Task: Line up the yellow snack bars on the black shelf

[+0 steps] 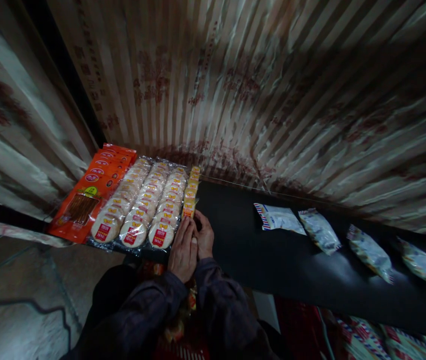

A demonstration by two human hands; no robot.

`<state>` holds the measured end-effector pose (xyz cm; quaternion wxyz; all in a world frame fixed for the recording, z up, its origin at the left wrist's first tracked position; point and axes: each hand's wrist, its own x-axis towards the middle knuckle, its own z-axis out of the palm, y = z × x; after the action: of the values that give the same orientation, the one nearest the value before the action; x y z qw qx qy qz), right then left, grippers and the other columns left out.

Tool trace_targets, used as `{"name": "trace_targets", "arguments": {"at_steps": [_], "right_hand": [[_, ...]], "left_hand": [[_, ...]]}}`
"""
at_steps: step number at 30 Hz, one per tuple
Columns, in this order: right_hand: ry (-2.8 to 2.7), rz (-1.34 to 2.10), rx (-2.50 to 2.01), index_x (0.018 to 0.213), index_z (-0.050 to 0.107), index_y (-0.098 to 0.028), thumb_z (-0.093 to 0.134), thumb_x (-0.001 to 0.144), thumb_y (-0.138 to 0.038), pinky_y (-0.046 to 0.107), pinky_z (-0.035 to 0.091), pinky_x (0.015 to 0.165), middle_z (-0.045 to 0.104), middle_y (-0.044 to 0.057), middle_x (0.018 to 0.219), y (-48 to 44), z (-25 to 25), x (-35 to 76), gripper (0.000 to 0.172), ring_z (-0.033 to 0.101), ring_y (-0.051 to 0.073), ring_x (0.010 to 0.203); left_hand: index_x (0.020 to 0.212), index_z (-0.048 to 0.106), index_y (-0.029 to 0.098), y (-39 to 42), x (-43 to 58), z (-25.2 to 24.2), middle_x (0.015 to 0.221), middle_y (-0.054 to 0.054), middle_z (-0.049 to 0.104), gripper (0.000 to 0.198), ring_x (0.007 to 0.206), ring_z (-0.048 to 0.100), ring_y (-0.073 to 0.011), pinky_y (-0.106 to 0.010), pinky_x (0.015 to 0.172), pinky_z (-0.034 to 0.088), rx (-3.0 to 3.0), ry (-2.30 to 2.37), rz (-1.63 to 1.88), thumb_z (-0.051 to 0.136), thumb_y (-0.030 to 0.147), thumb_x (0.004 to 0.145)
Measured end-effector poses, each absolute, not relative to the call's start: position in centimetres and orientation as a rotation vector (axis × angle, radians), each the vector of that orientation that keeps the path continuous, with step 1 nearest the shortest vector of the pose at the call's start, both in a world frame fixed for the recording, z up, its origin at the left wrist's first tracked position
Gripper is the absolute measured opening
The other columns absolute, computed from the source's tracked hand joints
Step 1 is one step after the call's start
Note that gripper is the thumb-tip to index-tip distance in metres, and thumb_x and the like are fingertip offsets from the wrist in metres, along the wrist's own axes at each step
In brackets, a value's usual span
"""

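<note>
1. L. hand [182, 254] & R. hand [205, 237]: fingers tog. at near end of yellow pkt. row [190, 193], on blk. shelf [235, 250]; whether clamped on it, can't tell.
2. Likely best: light press, even overlaps, row parallel w/ adj. cracker row [166, 216].

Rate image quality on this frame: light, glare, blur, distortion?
Head view: dim overall, striped backdrop darkest toward upper right; head view: soft glare on the black shelf below the white packets, small glints on the clear-wrapped crackers; head view: backdrop stripes fan out, likely partly wide-angle stretch; head view: hands readable, finest packet print too small to read.
</note>
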<state>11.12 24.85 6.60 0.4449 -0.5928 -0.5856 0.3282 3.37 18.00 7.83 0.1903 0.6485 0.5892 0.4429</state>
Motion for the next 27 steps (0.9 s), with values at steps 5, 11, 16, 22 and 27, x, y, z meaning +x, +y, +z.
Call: {"name": "trace_targets", "arguments": {"at_steps": [5,11,16,22,27], "right_hand": [[-1.490,0.780,-1.512,0.113,0.068,-0.021,0.053,0.083,-0.040,0.034,0.053,0.086,0.068,0.008,0.103,24.7,7.0,11.0,0.038,0.064,0.020,0.089],[-1.463,0.731,-1.456,0.111,0.069,-0.021,0.048,0.087,-0.040,0.035,0.050,0.095,0.066,0.010,0.110,24.4,7.5,11.1,0.037,0.062,0.020,0.102],[-1.337,0.765,-1.408,0.115,0.066,-0.015,0.042,0.090,-0.047,0.041,0.041,0.109,0.062,0.013,0.126,25.2,8.0,11.0,0.047,0.056,0.021,0.120],[-1.286,0.993,-1.416,0.122,0.064,-0.017,0.041,0.089,-0.061,0.043,0.037,0.113,0.062,0.011,0.133,25.7,8.3,10.7,0.059,0.054,0.022,0.125],[-1.403,0.923,-1.429,0.124,0.064,-0.019,0.039,0.088,-0.065,0.043,0.036,0.114,0.060,0.010,0.135,25.7,8.4,10.8,0.063,0.051,0.023,0.128]], "left_hand": [[0.145,0.040,0.010,18.0,3.3,7.9,0.153,-0.015,0.037,0.050,0.145,0.029,-0.0190,-0.043,0.118,0.032,1.803,1.651,1.220,0.028,0.026,0.099],[0.144,0.041,0.012,18.0,3.3,8.0,0.153,-0.014,0.038,0.050,0.145,0.029,-0.0192,-0.044,0.118,0.032,1.753,1.668,1.223,0.027,0.028,0.099],[0.145,0.040,0.010,18.0,3.4,7.9,0.153,-0.014,0.037,0.051,0.145,0.028,-0.0192,-0.043,0.119,0.030,1.760,1.676,1.177,0.026,0.030,0.099],[0.147,0.036,0.008,18.0,3.5,7.7,0.155,-0.015,0.033,0.054,0.147,0.025,-0.0197,-0.043,0.121,0.027,1.747,1.673,1.153,0.025,0.031,0.099],[0.150,0.031,0.013,18.0,3.5,7.7,0.157,-0.012,0.030,0.056,0.147,0.023,-0.0195,-0.041,0.121,0.026,1.684,1.656,1.168,0.025,0.035,0.099]]}}
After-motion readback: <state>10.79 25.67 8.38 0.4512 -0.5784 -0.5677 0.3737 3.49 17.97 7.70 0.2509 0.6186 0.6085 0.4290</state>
